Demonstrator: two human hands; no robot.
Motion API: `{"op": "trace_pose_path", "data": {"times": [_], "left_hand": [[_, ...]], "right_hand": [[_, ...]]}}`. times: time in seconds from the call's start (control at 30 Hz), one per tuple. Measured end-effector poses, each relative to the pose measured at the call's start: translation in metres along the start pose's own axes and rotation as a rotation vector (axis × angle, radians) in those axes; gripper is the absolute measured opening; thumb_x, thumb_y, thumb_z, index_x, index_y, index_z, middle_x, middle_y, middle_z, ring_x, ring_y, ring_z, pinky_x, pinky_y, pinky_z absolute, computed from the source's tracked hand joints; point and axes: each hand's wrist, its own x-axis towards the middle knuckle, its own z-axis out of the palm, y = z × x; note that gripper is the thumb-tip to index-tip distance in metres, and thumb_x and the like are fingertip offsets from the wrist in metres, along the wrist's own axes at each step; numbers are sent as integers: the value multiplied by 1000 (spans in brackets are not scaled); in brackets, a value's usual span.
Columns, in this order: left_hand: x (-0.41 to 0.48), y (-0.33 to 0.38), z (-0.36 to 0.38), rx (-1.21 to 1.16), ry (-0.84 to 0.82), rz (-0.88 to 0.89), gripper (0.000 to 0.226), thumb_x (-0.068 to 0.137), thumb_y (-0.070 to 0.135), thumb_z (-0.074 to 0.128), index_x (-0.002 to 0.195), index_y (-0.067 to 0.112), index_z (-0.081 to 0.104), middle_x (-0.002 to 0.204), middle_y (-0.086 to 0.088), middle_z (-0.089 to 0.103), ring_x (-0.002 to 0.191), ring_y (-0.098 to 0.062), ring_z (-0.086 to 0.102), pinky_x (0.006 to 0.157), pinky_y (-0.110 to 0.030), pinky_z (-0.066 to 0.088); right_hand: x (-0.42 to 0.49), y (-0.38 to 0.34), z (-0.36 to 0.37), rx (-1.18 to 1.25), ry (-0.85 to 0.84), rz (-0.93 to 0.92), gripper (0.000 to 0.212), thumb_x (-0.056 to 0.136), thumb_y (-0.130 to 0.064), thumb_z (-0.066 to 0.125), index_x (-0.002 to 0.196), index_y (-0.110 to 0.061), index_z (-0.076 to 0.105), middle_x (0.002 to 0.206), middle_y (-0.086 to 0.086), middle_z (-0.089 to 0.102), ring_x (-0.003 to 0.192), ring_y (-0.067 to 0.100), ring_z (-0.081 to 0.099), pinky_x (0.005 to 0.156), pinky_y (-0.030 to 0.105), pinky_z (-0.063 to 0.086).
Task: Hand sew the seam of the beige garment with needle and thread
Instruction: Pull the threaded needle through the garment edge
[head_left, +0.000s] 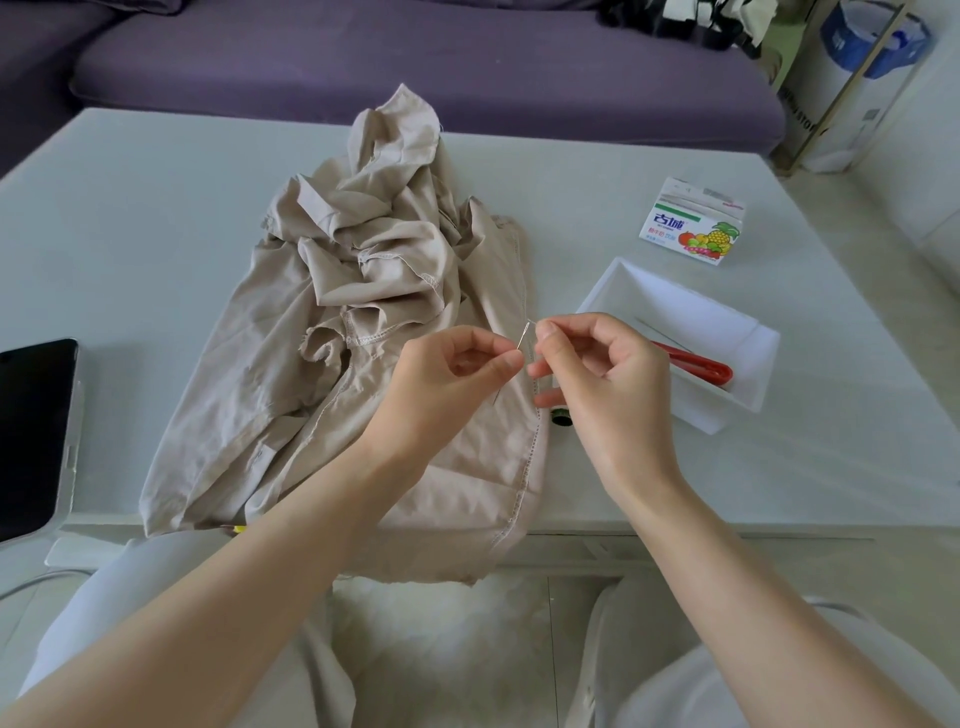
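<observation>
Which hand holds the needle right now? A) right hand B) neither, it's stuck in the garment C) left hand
C: the left hand pinches the needle by its shaft above the beige garment, while the right hand pinches the thread at its eye.

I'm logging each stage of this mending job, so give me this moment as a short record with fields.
stage: threading the needle, it seems; thread through the eye: cannot tell
left hand: pinches the needle, tilted, above the garment
right hand: fingers pinch a fine thread at the needle's eye
garment: beige, crumpled on the table, stitched seam along its right edge
tray: white, right of the garment, holds a red-handled tool
other: fruit-printed carton beyond the tray
</observation>
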Motion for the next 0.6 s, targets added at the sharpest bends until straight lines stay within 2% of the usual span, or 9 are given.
{"op": "trace_pose_path", "data": {"times": [0.33,0.6], "left_hand": [[-1,0,1,-49,2,-19,7,86,15,67,86,8,69,73,2,67,67,-3,58,65,-10,46],[-2,3,0,-76,-40,-26,8,87,15,66,86,7,68,75,1,68,70,-4,60,68,-12,47]], "right_hand": [[-2,1,2,-7,5,11,11,89,-3,58,80,-9,59,67,3,69,63,12,68,51,22,52],[-4,2,2,-25,5,-28,16,89,-4,59,77,-15,57,64,-6,68,62,11,66,50,21,50]]}}
